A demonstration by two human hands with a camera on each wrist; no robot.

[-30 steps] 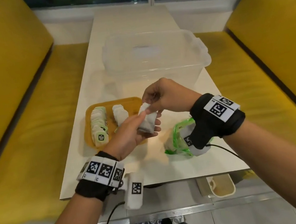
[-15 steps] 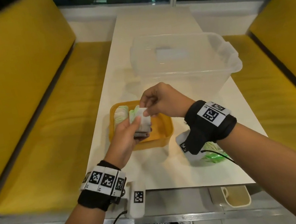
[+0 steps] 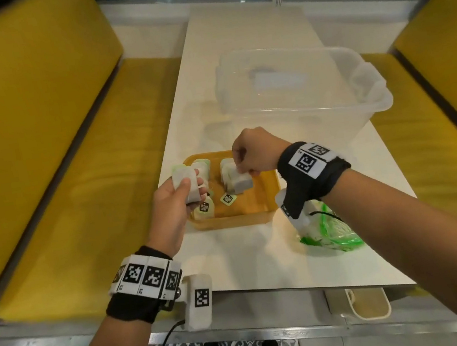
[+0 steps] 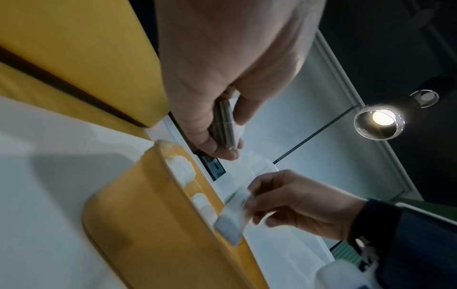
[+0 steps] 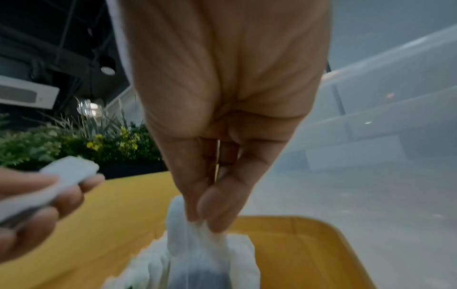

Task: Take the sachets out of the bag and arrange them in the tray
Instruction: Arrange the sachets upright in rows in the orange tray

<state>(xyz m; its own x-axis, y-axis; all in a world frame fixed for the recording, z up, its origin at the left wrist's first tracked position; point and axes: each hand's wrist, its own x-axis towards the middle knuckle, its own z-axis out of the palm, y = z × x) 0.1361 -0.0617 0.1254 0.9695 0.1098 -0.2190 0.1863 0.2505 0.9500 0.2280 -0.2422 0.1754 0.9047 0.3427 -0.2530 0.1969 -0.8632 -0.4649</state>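
Yellow tray (image 3: pixel 266 196) sits on the white desk (image 3: pixel 234 260), near edge, with 2 rows of sachets standing in it. Right hand (image 3: pixel 251 154) pinches 1 sachet (image 3: pixel 239 181) by its top edge and holds it low in the tray's right row (image 5: pixel 197 264), thumb and forefinger closed on the crimped paper. Left hand (image 3: pixel 172 202) grips a small stack of sachets (image 3: pixel 186 183) over the tray's left side, fingers curled round it. Green-trimmed bag (image 3: pixel 331 231) lies on the desk just right of the tray, under the right wrist; hard to tell how much it still holds. Clear plastic tub (image 3: pixel 297 88) sits behind the tray.

Handling, as a judgement: sachets look light, soft, thin paper, easy to crush or tear, and the loose tags (image 3: pixel 228 198) on strings can snag. Best grip is the top seam, light pinch, lowering each one upright against its neighbours.
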